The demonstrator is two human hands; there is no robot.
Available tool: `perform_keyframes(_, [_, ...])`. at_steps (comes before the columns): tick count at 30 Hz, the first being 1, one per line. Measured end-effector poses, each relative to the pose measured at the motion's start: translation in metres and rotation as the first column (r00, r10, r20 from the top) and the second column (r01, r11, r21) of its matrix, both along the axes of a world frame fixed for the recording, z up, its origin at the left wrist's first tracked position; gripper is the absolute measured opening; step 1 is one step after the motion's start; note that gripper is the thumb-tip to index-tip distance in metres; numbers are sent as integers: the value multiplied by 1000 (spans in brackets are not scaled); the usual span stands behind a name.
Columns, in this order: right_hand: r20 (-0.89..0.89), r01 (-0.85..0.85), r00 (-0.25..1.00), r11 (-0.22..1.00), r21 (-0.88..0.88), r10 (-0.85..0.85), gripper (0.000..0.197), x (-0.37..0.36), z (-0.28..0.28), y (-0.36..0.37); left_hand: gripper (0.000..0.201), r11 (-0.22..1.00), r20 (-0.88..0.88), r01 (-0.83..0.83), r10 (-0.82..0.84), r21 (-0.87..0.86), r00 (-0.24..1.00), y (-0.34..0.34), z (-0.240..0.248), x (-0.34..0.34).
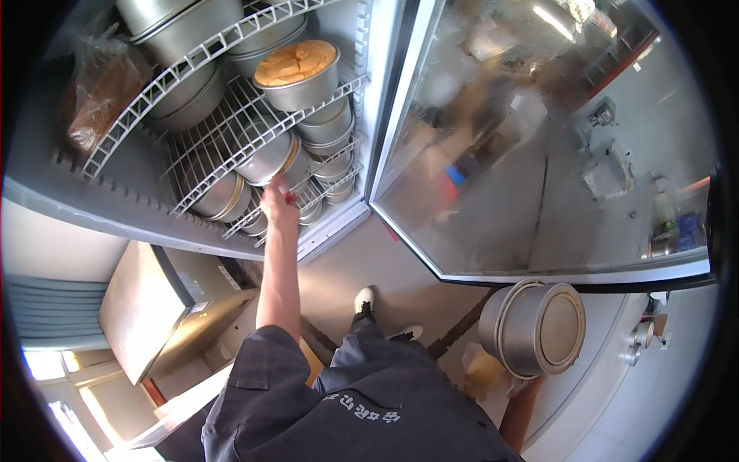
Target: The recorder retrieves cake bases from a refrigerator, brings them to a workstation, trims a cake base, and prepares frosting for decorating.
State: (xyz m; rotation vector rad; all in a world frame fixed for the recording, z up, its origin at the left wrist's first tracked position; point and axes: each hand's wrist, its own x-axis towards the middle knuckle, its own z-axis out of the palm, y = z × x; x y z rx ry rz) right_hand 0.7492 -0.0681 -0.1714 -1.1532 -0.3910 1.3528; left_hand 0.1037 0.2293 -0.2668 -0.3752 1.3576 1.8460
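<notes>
My left hand (279,202) reaches into a glass-door refrigerator, its fingers curled at the near rim of a round metal cake tin (264,159). That tin sits among others on a white wire shelf (200,173); how far the fingers wrap under it is hidden. At the lower right my right hand (522,385), mostly covered, holds up stacked round metal tins (531,331), tilted with a round base toward me. Beside that hand is a yellowish thing (482,371) I cannot make out. A golden cake in a tin (299,77) rests on the shelf above my left hand.
Several more tins (327,127) fill the shelves. A clear bag of brown food (104,92) lies at the upper left. The refrigerator's glass door (493,208) stands wide to the right. A box-shaped metal appliance (146,308) is at the left, below the refrigerator.
</notes>
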Motion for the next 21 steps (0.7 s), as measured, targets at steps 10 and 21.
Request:
perform_keyframes(10, [32,44,999,999,18,-44,74,-28,20,12,48,981,-38,-68,77,183,996,-42,-20,37])
perform_keyframes(21, [189,349,925,934,-76,-330,61,-12,-5,-35,47,900,-261,256,-168,353,951,-79,-49,25])
